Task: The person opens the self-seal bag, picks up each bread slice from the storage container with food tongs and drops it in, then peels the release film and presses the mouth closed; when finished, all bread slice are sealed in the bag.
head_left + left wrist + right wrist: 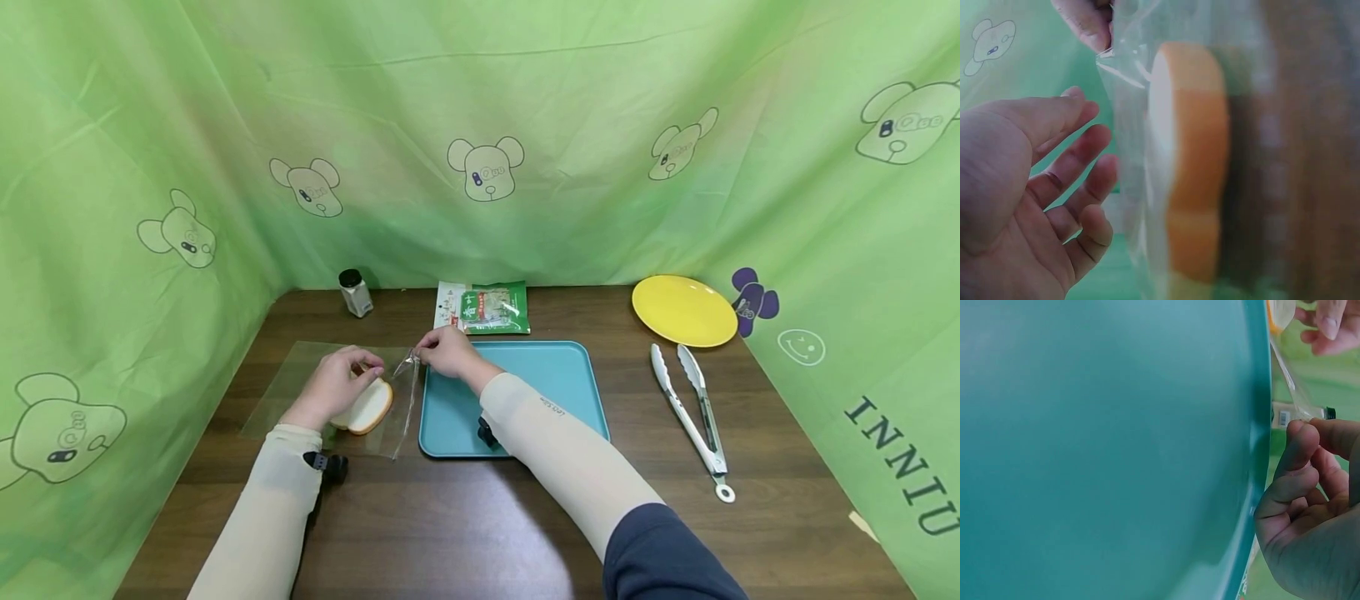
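A slice of bread [372, 410], white with a brown crust, lies in a clear plastic bag [281, 390] on the table's left part. My right hand [450, 353] pinches the bag's upper right corner between thumb and forefinger, lifting it a little beside the blue tray's edge. Over the bag and partly over the bread hovers my left hand [335, 387]. In the left wrist view its fingers [1088, 187] are loosely bent with nothing between them, close to the bag. The bread's left part is hidden by that hand in the head view.
A blue tray [540, 379] lies right of the bag, under my right forearm. Behind stand a black-capped shaker bottle [356, 293] and a green-and-white packet [495, 308]. To the right are a yellow plate [684, 311] and tongs [701, 425]. Green cloth [570, 217] surrounds the table.
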Demonstrator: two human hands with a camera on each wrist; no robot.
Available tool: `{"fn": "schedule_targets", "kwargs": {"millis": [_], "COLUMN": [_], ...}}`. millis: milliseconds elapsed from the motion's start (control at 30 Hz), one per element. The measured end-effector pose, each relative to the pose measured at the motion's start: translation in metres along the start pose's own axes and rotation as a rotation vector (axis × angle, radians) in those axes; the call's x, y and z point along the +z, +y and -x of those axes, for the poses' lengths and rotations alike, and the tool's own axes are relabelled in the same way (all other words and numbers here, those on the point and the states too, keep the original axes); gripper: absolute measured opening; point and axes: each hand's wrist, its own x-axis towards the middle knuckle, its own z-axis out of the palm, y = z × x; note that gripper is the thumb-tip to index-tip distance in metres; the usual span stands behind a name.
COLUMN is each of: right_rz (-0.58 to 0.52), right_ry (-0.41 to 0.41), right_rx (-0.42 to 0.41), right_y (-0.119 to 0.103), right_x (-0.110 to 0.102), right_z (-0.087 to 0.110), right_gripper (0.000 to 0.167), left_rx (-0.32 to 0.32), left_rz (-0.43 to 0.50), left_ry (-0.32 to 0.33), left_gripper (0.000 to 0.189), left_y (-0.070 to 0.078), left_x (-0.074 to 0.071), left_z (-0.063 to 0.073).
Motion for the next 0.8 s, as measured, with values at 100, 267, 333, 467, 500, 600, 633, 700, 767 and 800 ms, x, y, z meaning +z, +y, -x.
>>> {"fn": "schedule_targets", "kwargs": {"millis": [100,267,333,467,500,600,633,700,767,800], "right_rz": [-0.008,-0.005,-0.002,0.0,0.0,0.001,0.002,0.005,0.007,0.008], "right_ry": [-0.009,-0.02,-0.024,-0.031,-0.031,-0.031,-0.031,-0.032,-0.029,-0.028], "right_rx": [-0.001,-0.005,-0.009,-0.018,-0.02,-0.021,-0.021,-0.019,-0.019,-0.017], "right_y": [0.0,0.001,0.001,0.001,0.001,0.001,0.001,0.001,0.001,0.001], "right_x": [-0.001,-0.001,-0.001,-0.002,-0.002,-0.002,-0.002,-0.002,-0.002,-0.002], "right_z": [0.0,0.0,0.0,0.0,0.0,0.0,0.0,0.0,0.0,0.0], "right_gripper": [0.015,0.014,0.014,0.014,0.015,0.015,0.015,0.015,0.015,0.015], "left_rx": [-0.01,-0.042,-0.055,-0.062,-0.062,-0.058,-0.055,-0.056,-0.06,-0.059], "left_rz": [-0.001,0.024,0.03,0.047,0.052,0.062,0.06,0.06,0.063,0.064], "left_ry": [-0.016,-0.06,-0.077,-0.106,-0.116,-0.147,-0.154,-0.161,-0.155,-0.152], "left_gripper": [0.018,0.025,0.027,0.029,0.029,0.029,0.029,0.027,0.026,0.026], "left_y": [0.001,0.003,0.003,0.002,0.001,0.0,0.0,-0.001,-0.001,-0.001], "left_x": [-0.003,-0.004,-0.004,-0.001,0.0,0.002,0.003,0.004,0.005,0.006], "left_z": [-0.009,-0.024,-0.029,-0.036,-0.038,-0.041,-0.041,-0.042,-0.042,-0.042]}}
